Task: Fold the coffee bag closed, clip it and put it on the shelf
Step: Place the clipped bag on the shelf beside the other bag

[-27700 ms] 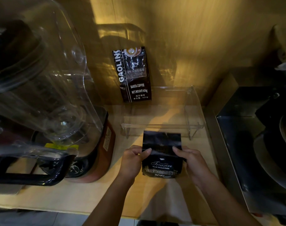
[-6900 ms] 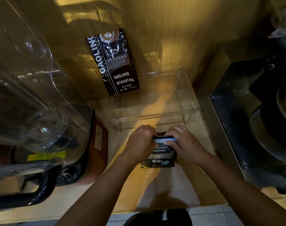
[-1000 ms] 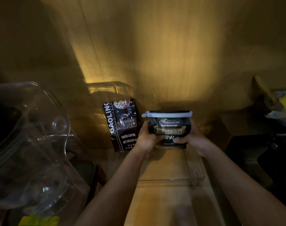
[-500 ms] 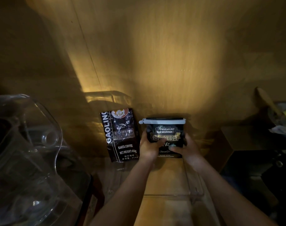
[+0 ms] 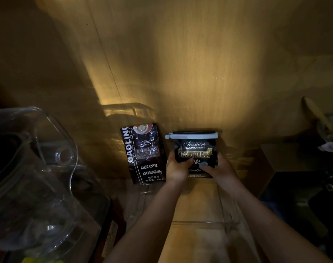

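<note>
The black coffee bag (image 5: 195,149) with "Treasure Blue Mountain" lettering stands upright against the wooden wall, its bottom at the back of the clear acrylic shelf (image 5: 226,215). A pale grey clip (image 5: 192,135) runs across its folded top. My left hand (image 5: 176,168) grips the bag's lower left side. My right hand (image 5: 218,168) grips its lower right side, thumb on the front.
A second black bag marked GAOLING (image 5: 143,153) leans on the wall just left of the held bag. A large clear blender jar (image 5: 32,177) fills the left. Dark metal equipment (image 5: 304,186) sits to the right.
Both hands have lowered the clipped bag from above the shelf down to the shelf's back, next to the GAOLING bag. The camera has tilted slightly.
</note>
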`<state>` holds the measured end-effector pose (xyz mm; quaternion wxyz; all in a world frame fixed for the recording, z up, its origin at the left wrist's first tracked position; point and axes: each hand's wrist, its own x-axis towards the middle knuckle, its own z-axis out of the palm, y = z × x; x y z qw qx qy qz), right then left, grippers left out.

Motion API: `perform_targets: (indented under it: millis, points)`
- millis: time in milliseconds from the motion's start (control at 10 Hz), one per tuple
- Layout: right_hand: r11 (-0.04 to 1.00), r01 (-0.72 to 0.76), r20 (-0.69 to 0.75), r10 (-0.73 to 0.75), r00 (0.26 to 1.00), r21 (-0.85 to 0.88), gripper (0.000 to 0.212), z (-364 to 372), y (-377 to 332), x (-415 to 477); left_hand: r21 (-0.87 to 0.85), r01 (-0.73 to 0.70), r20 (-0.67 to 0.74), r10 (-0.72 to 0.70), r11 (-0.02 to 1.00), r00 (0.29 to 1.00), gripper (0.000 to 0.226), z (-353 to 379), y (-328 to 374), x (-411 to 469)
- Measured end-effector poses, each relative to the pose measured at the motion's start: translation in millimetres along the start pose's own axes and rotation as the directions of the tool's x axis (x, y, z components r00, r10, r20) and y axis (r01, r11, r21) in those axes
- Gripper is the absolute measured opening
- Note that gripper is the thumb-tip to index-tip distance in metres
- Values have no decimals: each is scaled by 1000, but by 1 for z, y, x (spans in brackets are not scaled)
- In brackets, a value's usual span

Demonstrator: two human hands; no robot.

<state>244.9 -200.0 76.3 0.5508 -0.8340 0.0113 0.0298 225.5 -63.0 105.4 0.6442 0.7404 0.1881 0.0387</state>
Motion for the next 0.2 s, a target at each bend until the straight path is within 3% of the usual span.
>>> perform_targets:
  millis: [100, 200]
  points:
    - [979, -60, -71, 47, 996, -196, 44, -7, -6, -6, -36, 4, -11, -4, 999, 1000, 48, -7, 2, -11]
    - [969, -41, -119, 12, 993, -244, 45, -20, -22, -15, 28, -121, -71, 122, 992, 990, 48, -20, 14, -29]
